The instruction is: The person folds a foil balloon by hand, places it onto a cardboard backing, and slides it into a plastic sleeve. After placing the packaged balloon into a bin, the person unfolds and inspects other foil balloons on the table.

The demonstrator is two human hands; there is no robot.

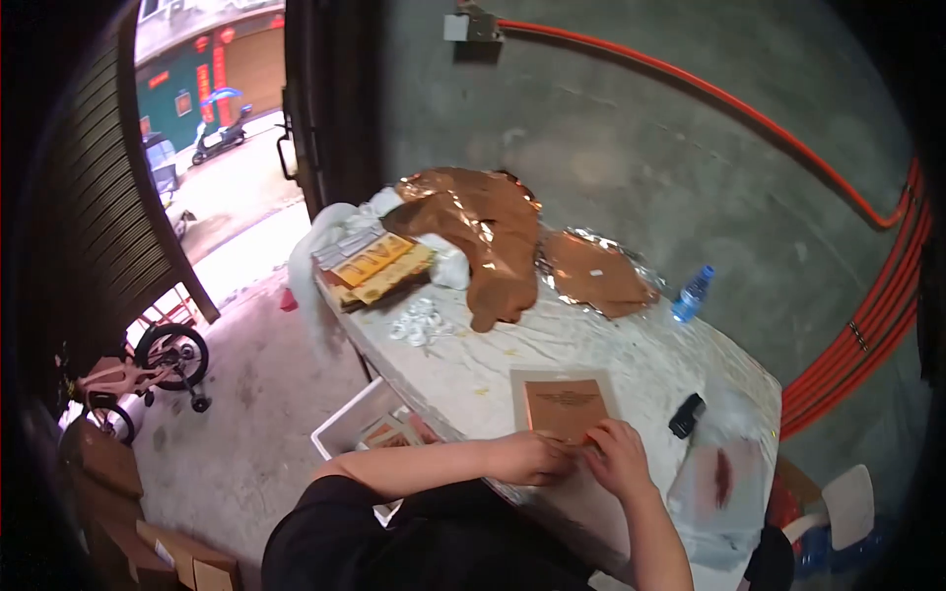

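Observation:
A flat brown packet with small dark print lies on the table in front of me, with a pale, see-through border around it. My left hand is closed at the packet's near edge, its fingertips partly hidden. Beside it, my right hand curls its fingers onto the near right corner, thumb and fingertips pinched together. The two hands almost meet there, covering the bottom edge of the packet.
Crumpled brown foil balloons lie at the back, near yellow packs and white ribbon rolls. A water bottle, a black object and clear plastic bags are on the right. A white bin stands left below the table.

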